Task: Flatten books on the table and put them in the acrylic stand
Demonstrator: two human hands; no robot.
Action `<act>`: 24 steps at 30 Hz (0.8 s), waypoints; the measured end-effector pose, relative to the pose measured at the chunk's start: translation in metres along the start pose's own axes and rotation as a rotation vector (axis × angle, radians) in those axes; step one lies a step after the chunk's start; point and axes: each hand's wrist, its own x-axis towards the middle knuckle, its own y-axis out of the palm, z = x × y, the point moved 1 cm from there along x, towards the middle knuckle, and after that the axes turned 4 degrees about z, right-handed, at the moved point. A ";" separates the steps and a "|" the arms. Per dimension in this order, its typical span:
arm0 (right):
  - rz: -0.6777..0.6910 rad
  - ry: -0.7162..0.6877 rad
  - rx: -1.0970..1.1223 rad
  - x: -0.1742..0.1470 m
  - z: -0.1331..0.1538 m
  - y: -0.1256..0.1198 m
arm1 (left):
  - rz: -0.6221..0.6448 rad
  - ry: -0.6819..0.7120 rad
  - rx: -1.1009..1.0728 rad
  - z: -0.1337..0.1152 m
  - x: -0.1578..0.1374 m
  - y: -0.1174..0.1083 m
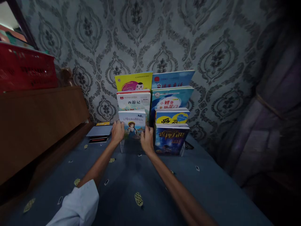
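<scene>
Holding a small white book between two hands, at the near end of the left row. Gripping its left edge with the left hand, with fingers curled in narrow; gripping its right edge with the right hand, likewise closed narrow, just beside a dark blue book at the near end of the right row. Behind the small white book, a taller white book, then farthest back a yellow-green book. Behind the dark blue book, in rising steps, a yellow-and-blue book, a teal book and a blue book. Under the right row, part of a clear stand on a blue cloth printed with pineapples. Near the left hand, on the cloth, a low flat stack. Farther left, a red basket on top of a brown wooden panel. On the far side, a patterned wall; to the right, a gathered curtain.
</scene>
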 end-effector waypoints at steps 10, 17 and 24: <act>0.011 -0.017 -0.012 0.006 0.000 -0.005 | -0.042 0.071 0.185 0.004 -0.001 0.005; 0.040 -0.035 0.026 0.008 0.003 -0.010 | -0.117 0.097 0.059 0.000 -0.008 0.005; 0.065 -0.075 0.044 0.013 0.007 -0.019 | -0.211 0.071 0.005 -0.006 -0.018 0.014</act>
